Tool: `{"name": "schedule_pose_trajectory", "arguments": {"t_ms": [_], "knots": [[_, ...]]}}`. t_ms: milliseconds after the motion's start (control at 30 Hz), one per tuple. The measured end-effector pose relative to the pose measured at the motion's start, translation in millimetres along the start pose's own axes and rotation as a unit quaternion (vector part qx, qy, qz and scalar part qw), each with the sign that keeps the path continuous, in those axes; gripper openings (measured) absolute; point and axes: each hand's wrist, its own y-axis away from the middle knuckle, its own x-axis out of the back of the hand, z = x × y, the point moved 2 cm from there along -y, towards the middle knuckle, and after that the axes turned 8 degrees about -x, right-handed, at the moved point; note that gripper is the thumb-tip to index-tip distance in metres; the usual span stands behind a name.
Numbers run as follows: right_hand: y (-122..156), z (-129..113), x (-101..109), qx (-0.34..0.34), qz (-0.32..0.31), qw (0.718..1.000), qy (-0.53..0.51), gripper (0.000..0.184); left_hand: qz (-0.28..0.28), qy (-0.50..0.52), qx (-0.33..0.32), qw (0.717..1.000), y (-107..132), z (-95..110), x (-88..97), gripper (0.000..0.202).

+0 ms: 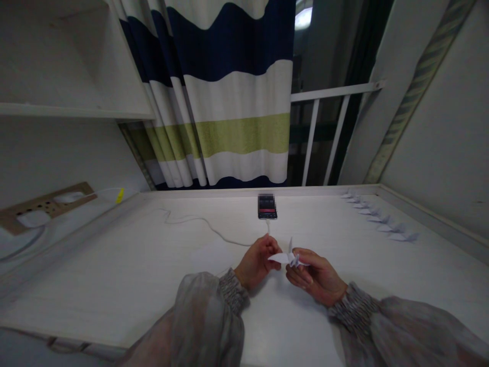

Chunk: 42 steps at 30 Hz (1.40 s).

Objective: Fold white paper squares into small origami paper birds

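A white folded paper crane point(284, 258) is held up over the white desk, with one wing pointing left and a thin point sticking up. My right hand point(315, 275) has its fingers and thumb closed on the crane's right side. On the other side, my left hand point(260, 262) is closed with bent fingers at the left wing, whose tip overlaps them. The inner fingertips of the left hand are partly hidden. Just beyond my hands lies a phone point(267, 206) with its screen lit and blurred.
Several finished paper cranes point(385, 221) stand in a slanting row at the desk's point(126, 265) far right. A white cable point(208, 224) curves across the desk beside the phone. At left is a power strip point(49, 206) with plugs. A striped curtain point(240, 135) hangs behind the desk.
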Motion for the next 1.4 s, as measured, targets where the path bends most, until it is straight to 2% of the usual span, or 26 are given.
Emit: {"name": "schedule_pose_trajectory", "arguments": {"t_ms": [233,500,733,967,1400], "knots": [[-0.4,4.7,5.9,-0.073,0.056,0.992,0.086,0.027,-0.057,-0.089,0.015,0.994,5.0,-1.8,-2.8,0.029],[1.3,-4.7,4.7,-0.118,0.104,0.963,0.221,0.033,-0.058,-0.128,0.033,0.99,4.3,1.8,1.9,0.025],[6.3,-13.8,10.8,-0.147,0.131,0.955,0.221,0.033,-0.034,-0.139,0.052,0.988,3.4,2.0,4.0,0.023],[6.6,-15.5,11.9,-0.152,0.132,0.952,0.228,0.032,-0.011,-0.154,0.075,0.985,2.4,1.3,3.4,0.024],[5.4,-11.3,14.8,-0.172,0.121,0.947,0.243,0.027,-0.026,-0.161,0.073,0.984,-1.3,-1.9,4.8,0.022]]}}
